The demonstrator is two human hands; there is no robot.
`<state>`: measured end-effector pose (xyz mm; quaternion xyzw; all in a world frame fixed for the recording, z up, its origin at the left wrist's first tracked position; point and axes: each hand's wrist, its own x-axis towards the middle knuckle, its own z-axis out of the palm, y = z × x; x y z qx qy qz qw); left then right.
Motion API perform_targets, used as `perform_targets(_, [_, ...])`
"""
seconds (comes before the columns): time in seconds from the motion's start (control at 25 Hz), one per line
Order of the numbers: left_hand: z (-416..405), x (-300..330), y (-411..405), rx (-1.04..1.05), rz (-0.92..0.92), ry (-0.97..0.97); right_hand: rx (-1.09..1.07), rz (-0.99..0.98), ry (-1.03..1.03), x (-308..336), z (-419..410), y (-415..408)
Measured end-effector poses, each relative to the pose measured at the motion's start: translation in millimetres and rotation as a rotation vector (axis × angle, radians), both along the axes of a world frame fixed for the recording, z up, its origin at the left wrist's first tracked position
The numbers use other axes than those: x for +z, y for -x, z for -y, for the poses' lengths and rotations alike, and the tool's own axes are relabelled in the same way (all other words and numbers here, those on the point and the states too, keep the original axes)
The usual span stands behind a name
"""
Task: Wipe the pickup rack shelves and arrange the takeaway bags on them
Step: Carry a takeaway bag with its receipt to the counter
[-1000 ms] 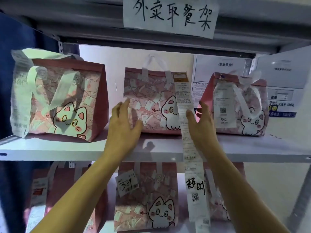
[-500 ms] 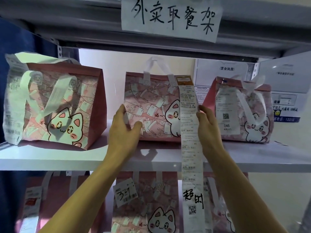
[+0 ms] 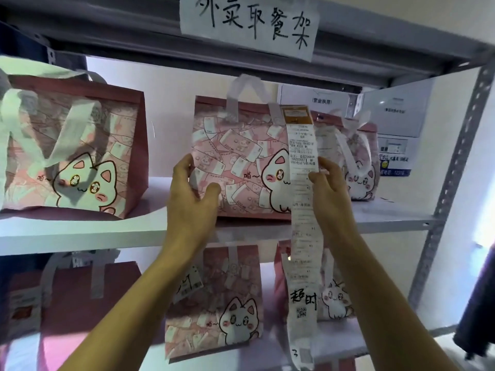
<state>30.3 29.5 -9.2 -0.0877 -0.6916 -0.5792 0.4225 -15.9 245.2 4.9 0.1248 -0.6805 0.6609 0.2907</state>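
Nearest, on the lower shelf (image 3: 334, 341): three pink cat-print takeaway bags standing upright, tops closed or hidden, contents impossible to tell; tail of the long receipt (image 3: 304, 236) dangling in front of them. Further up, at the front edge of the middle shelf (image 3: 80, 234): left hand (image 3: 191, 202) gripping the middle bag (image 3: 241, 159) at its left side, thumb on the front face and fingers (image 3: 184, 167) curled round the edge; right hand (image 3: 330, 194) at the bag's right side, fingers (image 3: 325, 167) curled against it beside the hanging receipt, whether pinching the paper hard to say. Likely snags: receipt caught or torn if dragged with the bag; bag tipped if pushed unevenly; neighbouring right bag (image 3: 359, 162), just behind and very close, nudged askew. Left bag (image 3: 69, 148) well apart, upright. Farthest, the handwritten sign (image 3: 251, 22) taped to the top shelf's edge.
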Motion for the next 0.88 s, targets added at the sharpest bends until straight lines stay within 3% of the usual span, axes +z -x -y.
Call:
perform_targets(0.48, [-56,-1,-62,-0.263,-0.118,-0.027,-0.219,-0.042,0.09,-10,-63,-96])
perform_targets(0.88, [-187,-34,-123,-0.439,-0.019,-0.022,-0.407,0.065,0.172,-52,-181,-207])
